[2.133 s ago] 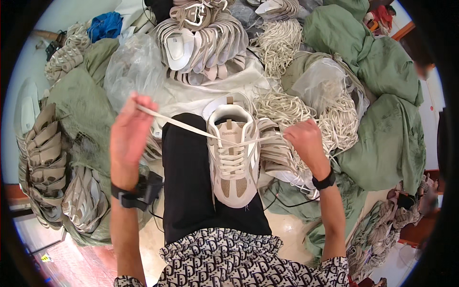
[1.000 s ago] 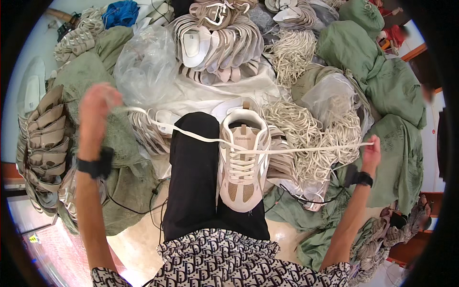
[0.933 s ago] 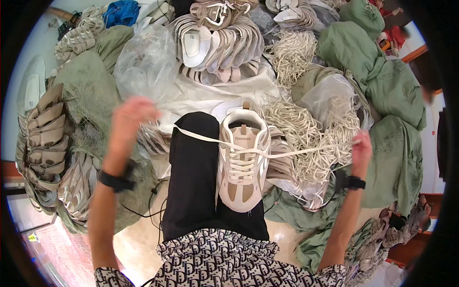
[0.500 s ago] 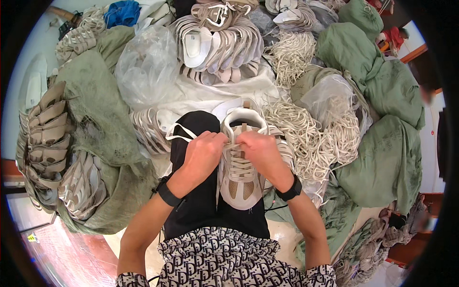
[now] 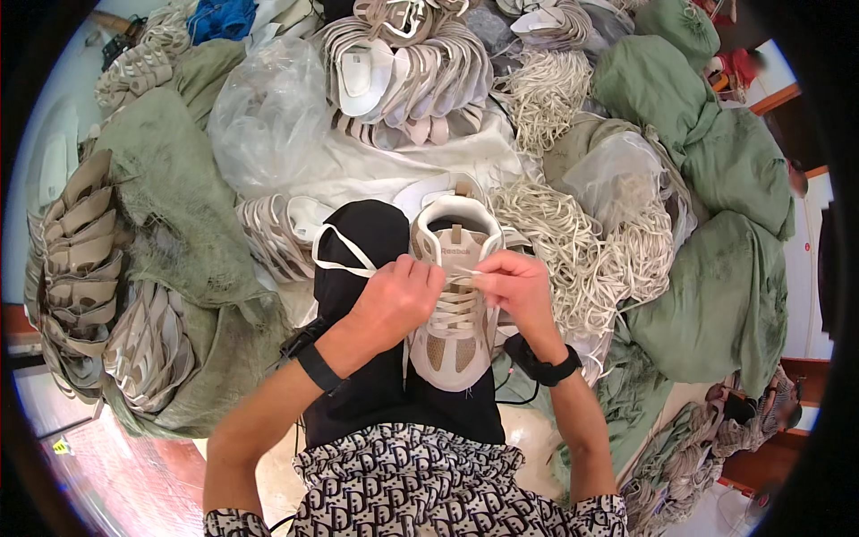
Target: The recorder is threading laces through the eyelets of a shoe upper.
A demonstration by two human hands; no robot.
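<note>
A beige and white sneaker upper [image 5: 450, 351] rests on my black-trousered lap, its toe toward me and its collar away. Flat cream lacing [image 5: 455, 311] crosses its front below the tongue [image 5: 458, 247]. At the left edge of the eyelets, my left hand [image 5: 400, 294] is closed on the shoelace, and a loose white loop [image 5: 335, 249] of it stands out over my left knee. My right hand [image 5: 517, 291] pinches the lace between thumb and fingertips just right of the tongue. Whether the left fingers also grip the upper's edge is hidden.
Ahead, stacked uppers [image 5: 407, 76] lie on white cloth, beside a clear plastic bag [image 5: 268, 116]. Loose laces [image 5: 582, 259] are heaped to the right, near green sacks [image 5: 716, 304]. More uppers [image 5: 85, 259] fill a green sack [image 5: 192, 206] on the left.
My hands have moved apart: the right went outward to the right and slightly down, the left slightly down. The tongue now shows between them.
</note>
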